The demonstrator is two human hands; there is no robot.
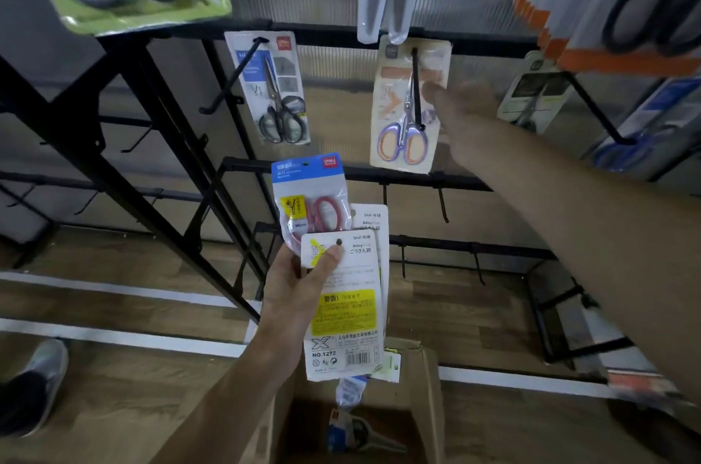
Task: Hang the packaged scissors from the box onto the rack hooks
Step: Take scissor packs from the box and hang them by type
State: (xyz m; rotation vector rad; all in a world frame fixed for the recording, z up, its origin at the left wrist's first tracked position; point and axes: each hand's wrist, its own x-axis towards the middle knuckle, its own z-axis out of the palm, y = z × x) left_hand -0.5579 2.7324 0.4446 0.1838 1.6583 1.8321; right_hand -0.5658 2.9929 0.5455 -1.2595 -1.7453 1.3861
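So the left hand, down around 7 o'clock from the middle of the view, is grasping a fanned stack of scissor packs. The thumb is clamped across the front white card and the fingers are wrapped behind. There's a blue-topped pack with red scissors sticking out the top, at 12 o'clock of the thumb. My guess is it's held up like a hand of cards so the hang holes stay at the top, ready to feed off one at a time. The right hand is out at about 2 o'clock, right at the 3 o'clock edge of the purple-and-orange scissors pack, which hangs on a hook. It's too blurry to tell if it's pinching the card or has let go, or even if it's touching. The hook's rod runs down the front of that pack, so it looks pushed well back. The rack has empty hooks on the rail at 6 o'clock of that pack, probably the next spots. The cardboard box sits at 6 o'clock below the stack with at least one more pack inside, so plenty left to hang.
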